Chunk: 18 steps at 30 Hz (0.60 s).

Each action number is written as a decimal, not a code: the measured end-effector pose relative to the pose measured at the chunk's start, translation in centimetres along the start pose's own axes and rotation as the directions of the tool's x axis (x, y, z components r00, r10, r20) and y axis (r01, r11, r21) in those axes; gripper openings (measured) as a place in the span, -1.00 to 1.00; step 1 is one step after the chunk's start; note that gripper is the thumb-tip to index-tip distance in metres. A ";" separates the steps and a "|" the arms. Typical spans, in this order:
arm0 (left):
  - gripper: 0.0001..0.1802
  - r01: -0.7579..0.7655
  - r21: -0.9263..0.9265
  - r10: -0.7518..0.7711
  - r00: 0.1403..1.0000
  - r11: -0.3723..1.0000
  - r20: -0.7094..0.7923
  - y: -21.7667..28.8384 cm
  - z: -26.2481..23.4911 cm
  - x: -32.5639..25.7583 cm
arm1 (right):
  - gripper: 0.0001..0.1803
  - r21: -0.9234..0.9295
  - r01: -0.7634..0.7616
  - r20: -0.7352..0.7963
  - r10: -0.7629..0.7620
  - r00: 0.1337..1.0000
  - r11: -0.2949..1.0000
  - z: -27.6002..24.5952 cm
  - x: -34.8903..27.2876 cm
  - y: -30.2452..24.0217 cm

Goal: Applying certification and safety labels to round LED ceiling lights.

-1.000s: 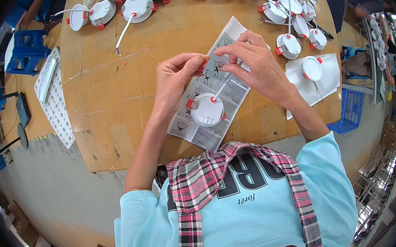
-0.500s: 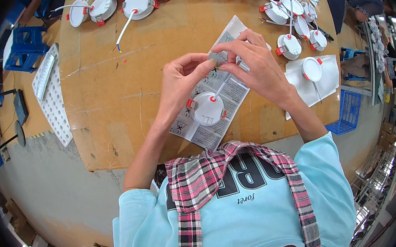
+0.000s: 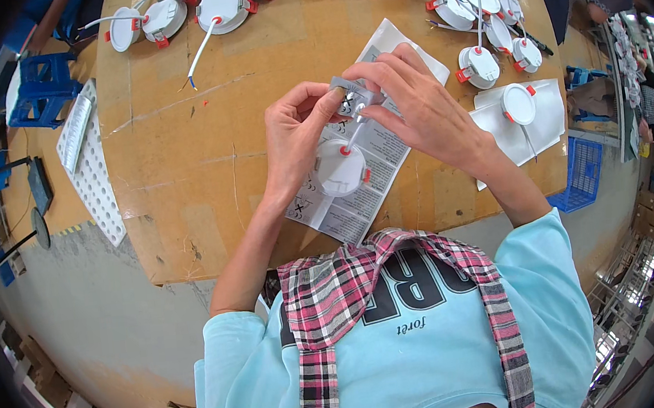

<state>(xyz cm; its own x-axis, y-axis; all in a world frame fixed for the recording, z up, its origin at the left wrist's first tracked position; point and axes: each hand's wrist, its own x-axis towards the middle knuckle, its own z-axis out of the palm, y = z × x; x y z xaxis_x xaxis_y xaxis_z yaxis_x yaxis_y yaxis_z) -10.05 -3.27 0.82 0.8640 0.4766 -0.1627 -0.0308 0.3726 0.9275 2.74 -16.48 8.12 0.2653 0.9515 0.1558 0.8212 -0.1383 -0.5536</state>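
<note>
A round white downlight with a red cable grommet lies on a sheet of printed grey labels. Its white cable runs up between my hands. At the cable's far end, a silver-grey label is bent, seemingly around or against the cable. My left hand pinches the label's left edge between thumb and forefinger. Curled over its right side is my right hand, with thumb and forefinger closed on the label. The cable's tip is hidden by the fingers.
More white downlights with red clips line the far edge and crowd the far right. One downlight rests on white paper at the right. A blue basket stands beyond the right edge; a perforated white board is at the left.
The label has come nearer to me and tilted, showing more of its face. My right hand has turned over it. The downlight has shifted slightly on the sheet.
</note>
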 end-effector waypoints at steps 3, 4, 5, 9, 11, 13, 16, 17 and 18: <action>-0.81 0.007 0.060 -0.007 1.000 0.998 0.005 -0.1 -0.4 0.0 | -0.54 -0.026 0.082 -0.010 -0.082 0.997 0.996 -0.4 0.2 0.0; -0.81 0.008 0.062 -0.008 1.000 0.998 0.008 -0.2 -0.4 0.0 | -0.54 0.007 0.102 0.003 -0.102 0.995 0.995 -0.6 0.3 0.2; -0.80 0.012 0.051 -0.013 1.000 0.999 0.012 -0.3 -0.3 -0.1 | -0.55 0.041 0.122 0.017 -0.123 0.992 0.992 -0.7 0.4 0.3; -0.78 -0.002 -0.002 0.002 1.000 1.000 0.004 -0.4 -0.3 0.1 | -0.57 0.108 0.160 0.002 -0.161 0.987 0.981 -0.9 0.7 0.3; -0.77 0.005 -0.008 -0.005 1.000 1.000 -0.010 -0.3 -0.3 0.2 | -0.63 0.234 -0.005 -0.018 0.010 1.000 0.972 -0.8 0.9 0.4; -0.76 0.013 -0.015 -0.013 1.000 1.000 -0.024 -0.3 -0.4 0.2 | -0.66 0.343 -0.080 -0.038 0.099 0.994 0.936 0.1 0.4 1.1; -0.77 -0.008 0.004 0.008 1.000 1.000 -0.023 -0.4 -0.5 0.3 | -0.69 0.497 -0.155 -0.054 0.209 0.976 0.854 1.0 0.1 1.7; -0.78 0.000 -0.002 0.000 1.000 1.000 -0.029 -0.4 -0.6 0.3 | -0.70 0.545 -0.160 -0.062 0.230 0.971 0.823 1.1 0.1 1.7; -0.78 0.008 -0.008 -0.009 0.999 1.000 -0.035 -0.4 -0.6 0.3 | -0.70 0.544 -0.161 -0.063 0.231 0.971 0.823 1.1 0.0 1.7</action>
<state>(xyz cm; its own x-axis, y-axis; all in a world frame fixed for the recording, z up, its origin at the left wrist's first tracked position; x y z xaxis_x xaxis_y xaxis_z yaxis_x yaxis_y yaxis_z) -10.09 -2.80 0.24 0.8463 0.5006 -0.1823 -0.0276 0.3829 0.9234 3.54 -16.38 6.25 0.4796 0.8743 0.0751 0.3587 -0.1172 -0.9261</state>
